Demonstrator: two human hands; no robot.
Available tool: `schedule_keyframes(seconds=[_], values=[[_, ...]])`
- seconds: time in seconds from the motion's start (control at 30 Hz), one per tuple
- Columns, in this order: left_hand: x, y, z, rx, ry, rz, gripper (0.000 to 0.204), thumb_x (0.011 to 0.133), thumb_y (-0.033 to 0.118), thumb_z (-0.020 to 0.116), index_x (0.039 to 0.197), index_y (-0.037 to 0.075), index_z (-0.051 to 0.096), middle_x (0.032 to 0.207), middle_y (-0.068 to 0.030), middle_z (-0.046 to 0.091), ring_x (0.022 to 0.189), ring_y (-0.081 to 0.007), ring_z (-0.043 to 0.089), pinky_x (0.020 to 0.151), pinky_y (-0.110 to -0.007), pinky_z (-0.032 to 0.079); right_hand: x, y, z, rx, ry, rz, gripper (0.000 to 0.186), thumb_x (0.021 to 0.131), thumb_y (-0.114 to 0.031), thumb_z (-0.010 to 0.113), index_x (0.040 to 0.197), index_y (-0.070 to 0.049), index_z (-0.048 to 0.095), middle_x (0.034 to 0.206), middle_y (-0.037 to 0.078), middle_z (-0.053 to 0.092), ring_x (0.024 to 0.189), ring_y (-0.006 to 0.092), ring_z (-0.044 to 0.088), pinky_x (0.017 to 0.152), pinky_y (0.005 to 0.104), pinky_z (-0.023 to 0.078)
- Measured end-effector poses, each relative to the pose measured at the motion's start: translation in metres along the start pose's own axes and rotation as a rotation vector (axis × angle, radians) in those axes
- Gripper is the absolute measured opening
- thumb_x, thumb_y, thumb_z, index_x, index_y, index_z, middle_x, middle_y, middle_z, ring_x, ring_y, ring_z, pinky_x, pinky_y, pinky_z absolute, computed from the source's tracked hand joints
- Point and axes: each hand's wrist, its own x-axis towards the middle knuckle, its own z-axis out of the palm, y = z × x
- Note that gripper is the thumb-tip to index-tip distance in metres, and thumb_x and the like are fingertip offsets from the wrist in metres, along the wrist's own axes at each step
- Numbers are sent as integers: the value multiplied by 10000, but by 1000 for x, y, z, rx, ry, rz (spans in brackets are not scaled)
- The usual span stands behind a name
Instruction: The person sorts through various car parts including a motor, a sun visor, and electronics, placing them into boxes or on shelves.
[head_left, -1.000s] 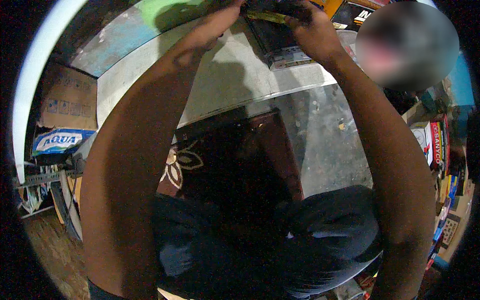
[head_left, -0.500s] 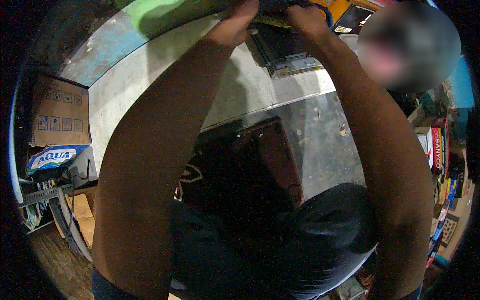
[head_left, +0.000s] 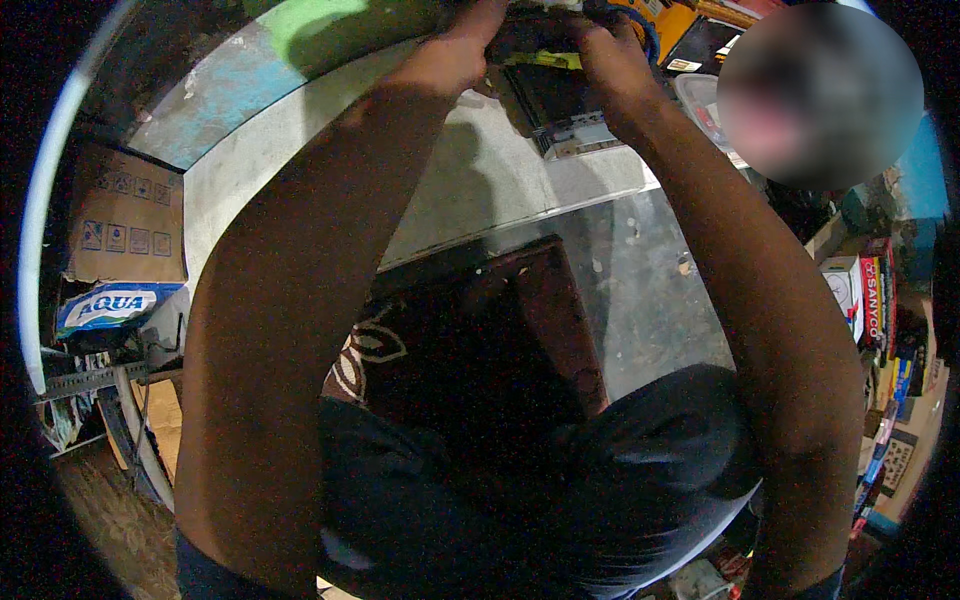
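Both my arms reach forward to the top of the head view. My left hand is at the left side of a dark object with a yellow-green strip along its lower edge; the picture's edge cuts off its fingers. On that object's right side is my right hand, its fingers curled in, and what they grip is too dark to make out. Just below, a black box-shaped device with a pale metallic end lies on a whitish raised surface.
A dark brown mat with a pale leaf pattern lies before my folded legs. On the left stands a cardboard box. Another person, blurred, is at the upper right near a clear plastic container. Several small boxes stack along the right.
My hands have shifted slightly, with the right one lower and the left a little to the left. More of the dark object, the clear container and the mat's pattern now shows.
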Motion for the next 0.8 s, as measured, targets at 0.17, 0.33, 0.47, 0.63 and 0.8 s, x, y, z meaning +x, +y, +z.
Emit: schedule_keyframes(seconds=[0.17,0.33,0.47,0.63,0.8], values=[[-3,13,8,31,49,-34,562,1004,527,485,1364,99,544,1233,-138,656,1022,-257,687,810,-408,600,0,10,-6,82,137,45,510,974,-330,603,1352,6,535,1282,179,625,1142,300,611,997,405,473],[-9,20,20,76,131,-86,509,1011,447,516,1371,89,534,1261,-143,640,1043,-256,677,823,-414,599,4,15,-9,63,132,29,511,962,-266,576,1370,34,508,1323,154,562,1161,278,543,1003,395,420],[-15,24,33,128,283,-111,491,999,393,548,1375,78,526,1272,-143,631,1050,-263,671,832,-415,595,0,8,-21,156,-47,133,508,965,-306,570,1364,3,522,1295,147,578,1158,274,549,995,413,430],[-48,32,16,334,102,-40,555,957,442,603,1404,125,515,1361,-140,573,1096,-326,647,932,-457,552,-22,-24,-24,426,-418,386,569,950,-348,567,1429,-53,475,1328,146,584,1185,302,566,1045,453,434],[-82,47,36,529,15,-183,512,918,413,679,1308,92,591,1255,-137,643,1116,-243,656,915,-428,563,-52,-39,-55,24,-441,410,672,978,-587,526,1398,-62,525,1304,177,625,1132,300,639,972,446,507]])
